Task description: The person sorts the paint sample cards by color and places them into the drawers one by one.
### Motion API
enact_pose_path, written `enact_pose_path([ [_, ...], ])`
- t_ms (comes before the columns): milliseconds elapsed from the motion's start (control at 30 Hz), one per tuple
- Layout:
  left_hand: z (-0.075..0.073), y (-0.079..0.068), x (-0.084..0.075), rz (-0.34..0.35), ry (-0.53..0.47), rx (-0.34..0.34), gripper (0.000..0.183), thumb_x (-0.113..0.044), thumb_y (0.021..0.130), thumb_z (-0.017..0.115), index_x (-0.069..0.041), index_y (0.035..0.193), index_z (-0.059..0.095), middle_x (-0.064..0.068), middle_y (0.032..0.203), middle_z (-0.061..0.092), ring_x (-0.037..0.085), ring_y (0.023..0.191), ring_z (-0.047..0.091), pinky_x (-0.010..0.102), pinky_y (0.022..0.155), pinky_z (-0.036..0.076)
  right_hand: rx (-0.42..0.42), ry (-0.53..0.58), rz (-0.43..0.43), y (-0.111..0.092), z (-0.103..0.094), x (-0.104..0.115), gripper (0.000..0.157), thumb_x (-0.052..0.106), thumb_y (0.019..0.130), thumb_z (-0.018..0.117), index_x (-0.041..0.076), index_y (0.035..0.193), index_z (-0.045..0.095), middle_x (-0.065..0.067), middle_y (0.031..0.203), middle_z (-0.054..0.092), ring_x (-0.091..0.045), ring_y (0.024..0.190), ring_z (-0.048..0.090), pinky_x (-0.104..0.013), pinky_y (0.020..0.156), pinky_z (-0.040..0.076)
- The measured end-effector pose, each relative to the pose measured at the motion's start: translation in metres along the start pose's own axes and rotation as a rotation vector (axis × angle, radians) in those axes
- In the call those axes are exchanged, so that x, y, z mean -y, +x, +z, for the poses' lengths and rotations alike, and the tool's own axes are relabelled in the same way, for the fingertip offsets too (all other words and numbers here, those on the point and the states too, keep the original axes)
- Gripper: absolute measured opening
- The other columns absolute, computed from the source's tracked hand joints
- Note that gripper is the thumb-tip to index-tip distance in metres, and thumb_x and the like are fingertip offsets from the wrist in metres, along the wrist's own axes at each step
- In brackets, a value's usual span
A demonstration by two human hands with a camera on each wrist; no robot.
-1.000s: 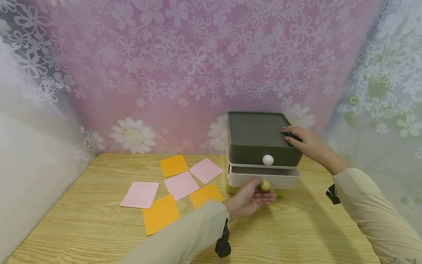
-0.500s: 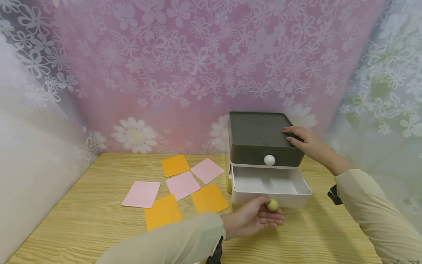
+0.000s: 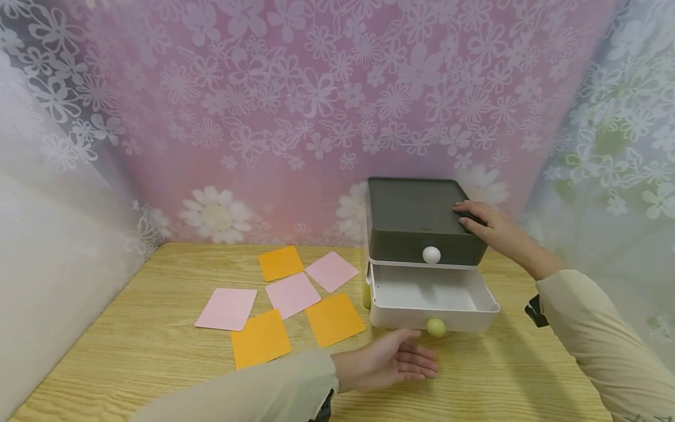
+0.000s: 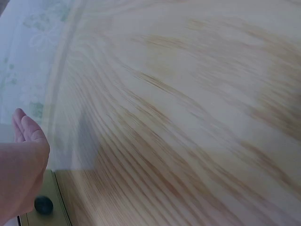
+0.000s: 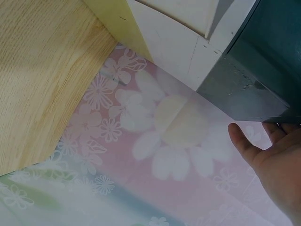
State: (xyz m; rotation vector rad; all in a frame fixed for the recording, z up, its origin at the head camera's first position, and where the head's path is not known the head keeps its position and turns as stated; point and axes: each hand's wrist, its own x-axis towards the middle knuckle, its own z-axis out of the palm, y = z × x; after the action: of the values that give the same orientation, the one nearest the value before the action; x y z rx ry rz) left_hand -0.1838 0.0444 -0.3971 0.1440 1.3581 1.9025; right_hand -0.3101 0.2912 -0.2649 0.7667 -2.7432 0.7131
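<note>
A small drawer unit with a dark grey top stands at the table's back right. Its white drawer is pulled out, the white inside showing, with a yellow-green knob on the front. Just in front and left of that knob is my left hand, palm turned up, fingers extended, apart from the knob. On the unit's right top edge rests my right hand, fingers lying over the dark top. The right wrist view shows its thumb and fingertips at the edge of the dark part.
Several orange and pink square cards lie left of the unit, among them a pink card and an orange card. The dark upper drawer has a white knob. Flowered cloth hangs behind the wooden table.
My left hand pulled the white drawer out toward me by its yellow-green knob, then let go and moved slightly left and nearer. My right hand has stayed on the unit's top edge.
</note>
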Motion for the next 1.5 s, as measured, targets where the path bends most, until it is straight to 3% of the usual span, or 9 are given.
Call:
enact_pose_path([
  [167, -0.027, -0.021, -0.005, -0.011, 0.128, -0.037, 0.039, -0.028, 0.093, 0.047, 0.006, 0.108, 0.059, 0.010, 0.095, 0.068, 0.014, 0.083, 0.065, 0.026, 0.082, 0.051, -0.002, 0.000, -0.004, 0.000, -0.001, -0.001, 0.039, 0.018, 0.096, 0.045, -0.004, 0.128, 0.045, -0.029, 0.135, 0.037, -0.048, 0.125, 0.031, -0.063, 0.097, 0.026],
  [267, -0.047, -0.027, -0.008, 0.016, 0.246, -0.095, 0.035, -0.023, 0.091, 0.050, 0.007, 0.108, 0.059, 0.009, 0.092, 0.067, 0.013, 0.081, 0.064, 0.026, 0.079, 0.052, -0.005, 0.001, -0.007, 0.000, -0.003, -0.001, 0.039, 0.018, 0.096, 0.045, -0.004, 0.127, 0.046, -0.029, 0.135, 0.037, -0.049, 0.125, 0.031, -0.063, 0.097, 0.026],
  [400, -0.074, -0.035, -0.016, 0.099, 0.517, -0.191, 0.032, -0.020, 0.090, 0.053, 0.005, 0.108, 0.059, 0.011, 0.097, 0.065, 0.017, 0.085, 0.063, 0.031, 0.080, 0.052, -0.007, -0.001, -0.003, 0.000, -0.004, -0.001, 0.039, 0.019, 0.096, 0.044, -0.004, 0.128, 0.045, -0.029, 0.135, 0.037, -0.049, 0.125, 0.031, -0.063, 0.097, 0.026],
  [567, -0.105, -0.039, -0.030, 0.289, 0.975, -0.313, 0.031, -0.021, 0.087, 0.058, 0.001, 0.109, 0.059, 0.007, 0.096, 0.062, 0.017, 0.086, 0.058, 0.031, 0.075, 0.049, -0.007, -0.017, 0.009, -0.002, -0.004, 0.001, 0.040, 0.022, 0.096, 0.044, -0.003, 0.128, 0.045, -0.028, 0.135, 0.038, -0.048, 0.125, 0.031, -0.063, 0.097, 0.025],
  [667, -0.121, -0.037, -0.035, 0.389, 1.177, -0.371, 0.033, -0.018, 0.085, 0.062, 0.003, 0.111, 0.057, 0.011, 0.101, 0.061, 0.023, 0.093, 0.057, 0.035, 0.081, 0.048, -0.008, -0.022, 0.017, -0.003, -0.003, 0.002, 0.041, 0.022, 0.096, 0.044, -0.003, 0.128, 0.046, -0.028, 0.135, 0.038, -0.048, 0.126, 0.031, -0.062, 0.098, 0.025],
  [767, -0.134, -0.034, -0.038, 0.411, 1.332, -0.420, 0.040, -0.020, 0.083, 0.066, 0.002, 0.115, 0.054, 0.014, 0.109, 0.058, 0.028, 0.100, 0.052, 0.042, 0.087, 0.044, -0.009, -0.019, 0.021, -0.003, -0.002, 0.003, 0.041, 0.022, 0.096, 0.044, -0.003, 0.128, 0.046, -0.028, 0.136, 0.038, -0.047, 0.126, 0.031, -0.062, 0.098, 0.025],
  [867, -0.142, -0.032, -0.039, 0.383, 1.465, -0.448, 0.049, -0.028, 0.082, 0.068, -0.001, 0.120, 0.052, 0.011, 0.115, 0.055, 0.029, 0.103, 0.047, 0.045, 0.088, 0.040, -0.008, -0.011, 0.021, -0.003, -0.002, 0.003, 0.041, 0.022, 0.096, 0.044, -0.003, 0.128, 0.045, -0.028, 0.136, 0.037, -0.047, 0.126, 0.030, -0.062, 0.098, 0.025],
  [1267, -0.145, -0.031, -0.039, 0.313, 1.665, -0.380, 0.081, -0.055, 0.070, 0.070, -0.009, 0.131, 0.043, 0.010, 0.132, 0.049, 0.031, 0.117, 0.041, 0.050, 0.097, 0.031, -0.005, -0.020, 0.017, -0.002, 0.000, 0.003, 0.040, 0.022, 0.096, 0.044, -0.002, 0.128, 0.046, -0.027, 0.136, 0.038, -0.047, 0.126, 0.031, -0.062, 0.098, 0.026],
  [1500, -0.141, -0.028, -0.043, 0.288, 1.612, -0.355, 0.083, -0.047, 0.064, 0.078, -0.010, 0.130, 0.043, 0.013, 0.128, 0.048, 0.032, 0.113, 0.040, 0.048, 0.093, 0.030, -0.011, -0.005, 0.015, -0.002, 0.000, 0.002, 0.040, 0.021, 0.096, 0.044, -0.003, 0.128, 0.046, -0.028, 0.135, 0.038, -0.047, 0.126, 0.031, -0.062, 0.098, 0.025],
])
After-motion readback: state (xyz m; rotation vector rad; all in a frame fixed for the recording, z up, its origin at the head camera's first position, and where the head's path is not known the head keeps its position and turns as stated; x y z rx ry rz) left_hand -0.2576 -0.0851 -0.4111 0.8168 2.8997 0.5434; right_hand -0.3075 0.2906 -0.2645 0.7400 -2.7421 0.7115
